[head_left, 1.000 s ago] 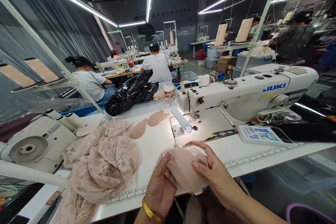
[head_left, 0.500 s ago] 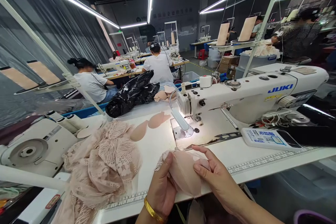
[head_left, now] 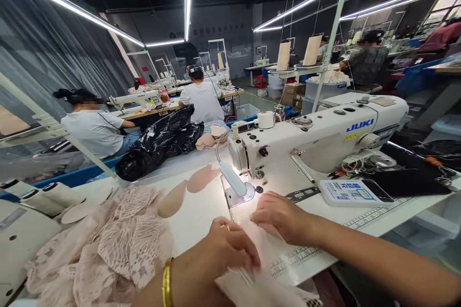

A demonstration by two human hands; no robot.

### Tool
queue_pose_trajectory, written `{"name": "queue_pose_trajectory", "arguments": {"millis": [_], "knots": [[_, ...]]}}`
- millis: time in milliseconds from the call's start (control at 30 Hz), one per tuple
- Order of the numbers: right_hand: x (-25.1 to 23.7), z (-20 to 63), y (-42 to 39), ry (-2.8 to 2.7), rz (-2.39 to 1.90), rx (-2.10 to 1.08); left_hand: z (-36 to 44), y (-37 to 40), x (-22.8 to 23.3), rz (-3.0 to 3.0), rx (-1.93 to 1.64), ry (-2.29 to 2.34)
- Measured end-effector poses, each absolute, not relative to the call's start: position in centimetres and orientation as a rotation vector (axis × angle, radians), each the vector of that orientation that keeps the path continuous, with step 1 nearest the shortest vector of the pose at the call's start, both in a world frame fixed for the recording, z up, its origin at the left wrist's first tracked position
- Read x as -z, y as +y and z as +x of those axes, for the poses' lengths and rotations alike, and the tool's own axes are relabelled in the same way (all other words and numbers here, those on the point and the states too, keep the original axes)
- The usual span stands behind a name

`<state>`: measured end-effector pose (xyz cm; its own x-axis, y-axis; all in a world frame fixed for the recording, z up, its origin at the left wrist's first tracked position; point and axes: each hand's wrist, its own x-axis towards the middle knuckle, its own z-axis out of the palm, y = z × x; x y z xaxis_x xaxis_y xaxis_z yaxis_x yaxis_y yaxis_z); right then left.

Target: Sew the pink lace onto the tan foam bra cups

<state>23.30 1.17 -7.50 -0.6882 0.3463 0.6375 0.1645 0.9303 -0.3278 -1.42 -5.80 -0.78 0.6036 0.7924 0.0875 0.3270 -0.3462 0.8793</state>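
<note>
Both hands are on a pale pink, sheer bra cup piece (head_left: 264, 244) at the table's front edge, below the sewing machine's needle area. My left hand (head_left: 225, 254), with a gold bangle at the wrist, has its fingers curled over the fabric, part of which hangs blurred beneath it. My right hand (head_left: 279, 218) pinches the far side of the sheer fabric, its fingertips mostly hidden. Just beyond stands the white sewing machine (head_left: 313, 139), with a lit lamp (head_left: 234, 182) at its needle end. Two flat beige cup pieces (head_left: 203, 178) lie left of the needle plate.
A heap of pink lace (head_left: 118, 244) covers the table's left side. A phone-like white case (head_left: 355, 192) lies right of my hands, above a printed ruler strip (head_left: 298, 261). Black plastic bags (head_left: 162, 141) sit behind the table. Co-workers sit at machines farther back.
The cup piece was held up between both hands; now it is lower and turned. My right hand has moved up toward the machine, and my left lies over the fabric. The view has shifted right.
</note>
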Motion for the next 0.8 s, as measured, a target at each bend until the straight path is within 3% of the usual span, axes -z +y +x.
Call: {"name": "queue_pose_trajectory", "arguments": {"millis": [67,133,467,800], "knots": [[7.8,22.9,4.3,-2.49,-0.287,0.053,-1.3,-3.6,1.2,2.218,-0.427,0.842],[8.4,22.6,6.5,-2.584,-0.288,0.194,-1.0,-1.5,1.9,2.385,-0.258,0.86],[9.5,23.7,7.5,-2.633,-0.558,-0.041,-1.1,0.8,2.5,2.405,-0.128,0.901],[8.8,23.0,7.5,-2.595,-0.668,-0.158,-1.4,1.6,3.3,2.432,-0.259,0.864]]}}
